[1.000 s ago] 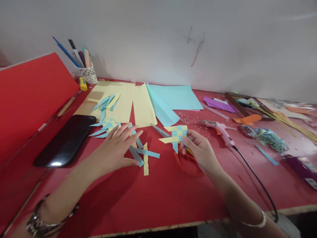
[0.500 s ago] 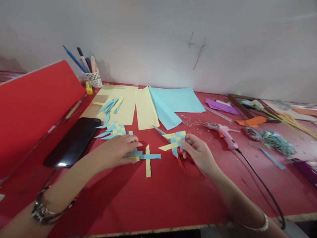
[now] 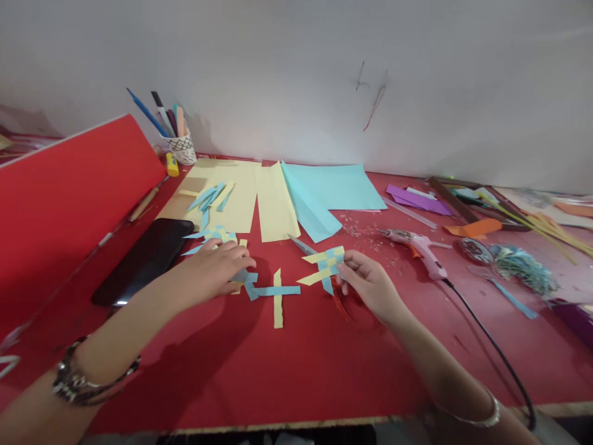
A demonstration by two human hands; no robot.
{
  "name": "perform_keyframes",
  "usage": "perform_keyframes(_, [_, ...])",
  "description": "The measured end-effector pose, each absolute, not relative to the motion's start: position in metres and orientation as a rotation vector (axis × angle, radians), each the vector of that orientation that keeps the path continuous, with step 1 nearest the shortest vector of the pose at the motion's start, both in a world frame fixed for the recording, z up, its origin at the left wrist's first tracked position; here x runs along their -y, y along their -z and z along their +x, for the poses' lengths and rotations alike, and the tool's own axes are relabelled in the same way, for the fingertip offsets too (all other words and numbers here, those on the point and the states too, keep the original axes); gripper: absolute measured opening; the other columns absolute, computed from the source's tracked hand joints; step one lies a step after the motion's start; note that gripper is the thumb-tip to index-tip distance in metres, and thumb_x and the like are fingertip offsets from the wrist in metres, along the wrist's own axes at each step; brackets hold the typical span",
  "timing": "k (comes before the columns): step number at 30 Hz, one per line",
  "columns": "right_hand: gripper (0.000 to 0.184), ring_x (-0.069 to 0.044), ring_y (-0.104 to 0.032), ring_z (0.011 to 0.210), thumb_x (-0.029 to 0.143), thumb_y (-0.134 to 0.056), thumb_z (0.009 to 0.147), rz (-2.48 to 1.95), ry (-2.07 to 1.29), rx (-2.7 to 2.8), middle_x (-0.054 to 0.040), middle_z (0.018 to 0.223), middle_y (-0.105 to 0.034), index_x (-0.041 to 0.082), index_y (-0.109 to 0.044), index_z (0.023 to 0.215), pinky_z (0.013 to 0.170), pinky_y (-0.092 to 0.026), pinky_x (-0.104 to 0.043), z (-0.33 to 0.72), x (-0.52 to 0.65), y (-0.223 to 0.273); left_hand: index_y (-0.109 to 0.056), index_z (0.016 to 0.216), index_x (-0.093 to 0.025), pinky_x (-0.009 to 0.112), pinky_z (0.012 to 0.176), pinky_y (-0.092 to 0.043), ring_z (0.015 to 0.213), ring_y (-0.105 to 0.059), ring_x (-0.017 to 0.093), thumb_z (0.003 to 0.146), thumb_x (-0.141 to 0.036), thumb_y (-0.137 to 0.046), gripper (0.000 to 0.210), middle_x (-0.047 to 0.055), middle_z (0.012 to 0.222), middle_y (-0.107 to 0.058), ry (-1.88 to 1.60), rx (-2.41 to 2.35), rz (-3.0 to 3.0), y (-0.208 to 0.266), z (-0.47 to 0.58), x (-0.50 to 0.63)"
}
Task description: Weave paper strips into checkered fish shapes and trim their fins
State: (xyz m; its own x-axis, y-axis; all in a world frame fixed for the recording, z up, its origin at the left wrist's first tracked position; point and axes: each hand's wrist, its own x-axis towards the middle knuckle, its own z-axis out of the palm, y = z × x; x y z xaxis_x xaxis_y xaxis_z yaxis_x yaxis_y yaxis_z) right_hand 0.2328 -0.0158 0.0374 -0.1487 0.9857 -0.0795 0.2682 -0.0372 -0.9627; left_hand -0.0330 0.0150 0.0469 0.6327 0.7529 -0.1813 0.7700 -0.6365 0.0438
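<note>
My right hand [image 3: 368, 284] pinches the right edge of a small woven paper piece [image 3: 330, 264], blue and pale yellow with slanted loose ends, held above the table. Beneath it lie scissors [image 3: 303, 246], blades toward the back left, the red handles partly hidden by the hand. My left hand [image 3: 215, 272] curls over another blue and yellow woven piece [image 3: 250, 281], thumb and fingers around it and mostly covering it. A yellow strip [image 3: 278, 309] crosses a blue strip [image 3: 290, 290] on the table between my hands. Behind the left hand sits a further woven piece [image 3: 215, 233].
A black phone [image 3: 148, 259] lies left, near a red board [image 3: 78, 191] and a cup of pens [image 3: 181, 148]. Yellow sheets [image 3: 231, 185] and blue sheets [image 3: 345, 188] are at the back. A pink glue gun [image 3: 424, 247] with its cord lies right, beside shredded strips [image 3: 523, 269].
My left hand has moved left and slightly up, and the woven piece under its fingers has shifted left with it. My right hand still holds its woven piece in nearly the same place.
</note>
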Motion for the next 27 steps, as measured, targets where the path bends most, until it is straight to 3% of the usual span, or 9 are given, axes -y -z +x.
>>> perform_keyframes(7, [0.013, -0.005, -0.046, 0.041, 0.029, -0.048, 0.076, -1.373, -1.246, 1.533, 0.0050, 0.054, -0.051, 0.017, -0.053, 0.078, 0.048, -0.040, -0.019, 0.233, 0.016, -0.037, -0.055, 0.102, -0.025, 0.039, 0.082, -0.034, 0.098, -0.050, 0.023, 0.073, -0.030, -0.055, 0.029, 0.005, 0.105, -0.058, 0.127, -1.308, 2.771, -0.039, -0.049, -0.016])
perform_keyframes(14, [0.013, -0.005, -0.046, 0.042, 0.028, -0.048, 0.075, -1.398, -1.246, 1.550, 0.0046, 0.055, -0.050, 0.017, -0.053, 0.078, 0.046, -0.039, -0.020, 0.233, 0.015, -0.037, -0.058, 0.078, -0.022, 0.031, 0.066, -0.033, 0.079, -0.049, 0.019, 0.076, -0.035, -0.052, 0.014, 0.003, 0.084, -0.055, -0.024, -1.297, 2.950, -0.031, -0.057, -0.019])
perform_keyframes(21, [0.012, -0.005, -0.046, 0.042, 0.028, -0.048, 0.074, -1.402, -1.274, 1.588, 0.0047, 0.054, -0.050, 0.017, -0.052, 0.076, 0.047, -0.040, -0.020, 0.232, 0.014, -0.039, -0.059, 0.070, -0.022, 0.029, 0.067, -0.029, 0.082, -0.048, 0.017, 0.077, -0.030, -0.051, 0.013, 0.001, 0.086, -0.055, -0.053, -1.235, 2.822, -0.030, -0.057, -0.023])
perform_keyframes(27, [0.012, -0.006, -0.046, 0.042, 0.029, -0.048, 0.073, -1.390, -1.283, 1.583, 0.0048, 0.054, -0.050, 0.017, -0.051, 0.075, 0.047, -0.040, -0.020, 0.232, 0.015, -0.039, -0.057, 0.071, -0.021, 0.027, 0.067, -0.031, 0.073, -0.050, 0.016, 0.077, -0.021, -0.049, 0.010, -0.001, 0.072, -0.056, 0.063, -1.217, 2.554, -0.047, -0.046, -0.014])
